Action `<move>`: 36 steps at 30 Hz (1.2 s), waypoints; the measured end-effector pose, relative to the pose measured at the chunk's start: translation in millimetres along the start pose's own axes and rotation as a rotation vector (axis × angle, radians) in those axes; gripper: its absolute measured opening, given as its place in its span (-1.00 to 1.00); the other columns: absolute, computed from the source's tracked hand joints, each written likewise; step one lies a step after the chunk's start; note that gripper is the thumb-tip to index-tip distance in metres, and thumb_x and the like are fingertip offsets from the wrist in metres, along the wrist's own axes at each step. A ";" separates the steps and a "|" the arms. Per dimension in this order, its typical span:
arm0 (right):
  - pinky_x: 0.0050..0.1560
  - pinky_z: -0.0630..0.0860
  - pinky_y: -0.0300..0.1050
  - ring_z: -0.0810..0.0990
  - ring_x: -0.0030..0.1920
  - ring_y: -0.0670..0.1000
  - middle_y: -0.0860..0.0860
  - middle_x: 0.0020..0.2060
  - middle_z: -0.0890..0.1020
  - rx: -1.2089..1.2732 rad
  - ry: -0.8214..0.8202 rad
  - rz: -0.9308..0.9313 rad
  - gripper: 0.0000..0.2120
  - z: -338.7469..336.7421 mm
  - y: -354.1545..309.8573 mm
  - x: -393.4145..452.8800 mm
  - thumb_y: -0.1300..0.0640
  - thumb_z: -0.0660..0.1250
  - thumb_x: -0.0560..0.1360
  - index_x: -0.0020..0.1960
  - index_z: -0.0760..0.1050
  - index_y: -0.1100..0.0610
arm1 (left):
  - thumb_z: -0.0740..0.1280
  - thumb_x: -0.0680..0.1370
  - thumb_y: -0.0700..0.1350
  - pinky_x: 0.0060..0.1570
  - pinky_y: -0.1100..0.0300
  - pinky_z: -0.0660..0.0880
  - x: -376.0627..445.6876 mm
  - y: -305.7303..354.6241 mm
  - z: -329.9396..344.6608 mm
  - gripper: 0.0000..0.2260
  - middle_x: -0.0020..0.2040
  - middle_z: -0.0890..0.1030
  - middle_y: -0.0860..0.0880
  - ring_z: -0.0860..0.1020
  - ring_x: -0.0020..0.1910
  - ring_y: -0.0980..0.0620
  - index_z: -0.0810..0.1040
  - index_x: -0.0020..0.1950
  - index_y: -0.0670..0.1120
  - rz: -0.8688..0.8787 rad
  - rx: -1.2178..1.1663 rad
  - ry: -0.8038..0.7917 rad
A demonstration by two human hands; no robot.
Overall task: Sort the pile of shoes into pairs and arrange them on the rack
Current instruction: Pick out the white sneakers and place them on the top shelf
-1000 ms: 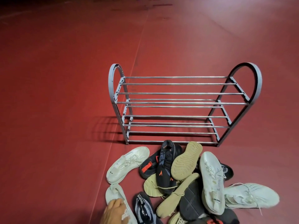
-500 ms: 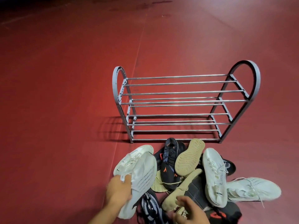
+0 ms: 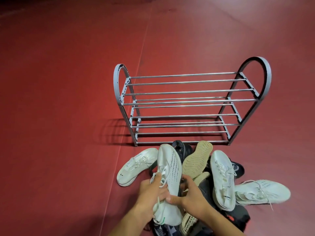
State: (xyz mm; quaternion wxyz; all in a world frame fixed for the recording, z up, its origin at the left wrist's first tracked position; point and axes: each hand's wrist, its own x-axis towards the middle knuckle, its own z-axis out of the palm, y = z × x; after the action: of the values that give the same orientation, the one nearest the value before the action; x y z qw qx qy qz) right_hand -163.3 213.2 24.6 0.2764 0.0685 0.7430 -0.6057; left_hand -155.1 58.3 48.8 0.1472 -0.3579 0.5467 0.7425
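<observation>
Both hands hold one white sneaker (image 3: 170, 169), sole facing me, toe toward the rack. My left hand (image 3: 150, 193) grips its laced side; my right hand (image 3: 191, 196) clasps the other side, thumb across the sole. Below lies a pile of shoes. Another white sneaker (image 3: 136, 165) lies to the left, a third white sneaker (image 3: 221, 178) on the pile at right, and one more white sneaker (image 3: 262, 191) at far right. A beige shoe (image 3: 196, 159) shows its sole. Dark sandals (image 3: 180, 147) poke out behind. The grey metal shoe rack (image 3: 185, 101) stands bare beyond the pile.
The floor (image 3: 68, 116) is red matting with a seam running from the top toward the rack's left side. A black shoe (image 3: 237, 167) lies under the right-hand white sneaker. More dark and beige footwear sits by my wrists.
My left hand lifted the white sneaker off the floor and brought it over the pile. My right hand came in and took hold of its other side.
</observation>
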 end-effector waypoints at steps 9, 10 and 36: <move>-0.06 0.66 0.00 0.67 0.00 0.09 0.10 0.04 0.63 0.021 0.181 0.150 -0.52 -27.2 30.7 24.0 0.39 0.44 0.39 0.25 0.46 0.10 | 0.49 0.48 -0.32 -0.06 0.03 0.67 2.5 -3.6 -14.4 -0.66 0.11 0.71 -0.13 0.71 0.04 -0.07 0.56 0.22 -0.12 0.115 0.304 -0.284; -0.06 0.68 0.05 0.69 -0.02 0.11 0.11 0.03 0.64 0.042 0.189 0.162 -0.55 -30.6 34.3 23.6 0.36 0.45 0.39 0.23 0.48 0.09 | 0.48 0.49 -0.31 -0.07 0.01 0.67 2.5 -5.6 -18.8 -0.65 0.10 0.72 -0.11 0.71 0.05 -0.09 0.56 0.24 -0.08 0.123 0.308 -0.275; 0.15 0.60 0.22 0.65 0.10 0.16 0.13 0.10 0.65 0.162 0.290 0.286 -0.43 -67.0 119.6 26.2 0.41 0.34 0.26 0.24 0.45 0.11 | 0.60 0.30 0.05 0.33 0.07 0.42 61.5 -164.7 -67.3 -0.28 0.36 0.31 -0.03 0.42 0.33 -0.10 0.37 0.37 -0.04 0.326 1.220 0.271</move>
State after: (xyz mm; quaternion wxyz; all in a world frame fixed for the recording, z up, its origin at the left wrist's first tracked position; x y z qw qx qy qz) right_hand -155.1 300.6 -83.9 0.2432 0.2814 0.7068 -0.6018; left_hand -72.7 45.0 -120.0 0.1394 -0.2128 0.9316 0.2595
